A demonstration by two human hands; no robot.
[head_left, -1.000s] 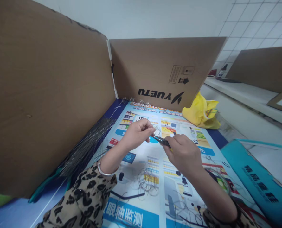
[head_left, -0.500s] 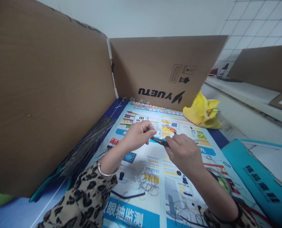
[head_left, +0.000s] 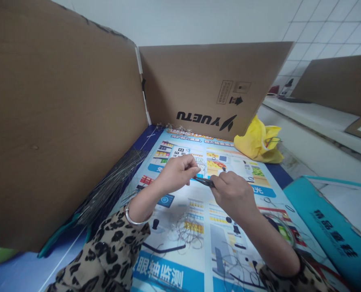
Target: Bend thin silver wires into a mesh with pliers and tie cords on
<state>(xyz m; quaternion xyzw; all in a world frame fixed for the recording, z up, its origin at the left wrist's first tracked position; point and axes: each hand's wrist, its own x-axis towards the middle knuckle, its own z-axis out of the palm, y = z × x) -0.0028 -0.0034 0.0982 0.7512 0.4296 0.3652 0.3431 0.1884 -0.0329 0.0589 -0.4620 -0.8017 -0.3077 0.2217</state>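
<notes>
My right hand point(head_left: 233, 192) is wrapped around the handles of dark pliers point(head_left: 204, 181) held above the printed sheet. Their narrow jaws point left and reach the fingertips of my left hand point(head_left: 180, 172). That hand is pinched closed; whatever sits between its thumb and fingers is too small to make out. Below the hands, a loose tangle of thin wire loops point(head_left: 190, 231) lies on the sheet. A bundle of long straight wires point(head_left: 112, 184) rests to the left, beside the cardboard.
Tall cardboard panels point(head_left: 67, 121) stand at the left and the back point(head_left: 183, 77). At the back right sits a yellow cloth bag point(head_left: 258, 140). A teal box point(head_left: 323, 219) is on the right. More wire pieces point(head_left: 241, 271) lie near the front.
My right hand and the pliers have shifted slightly to the left, with the jaws staying at the fingertips of my left hand. My left hand keeps its pinch.
</notes>
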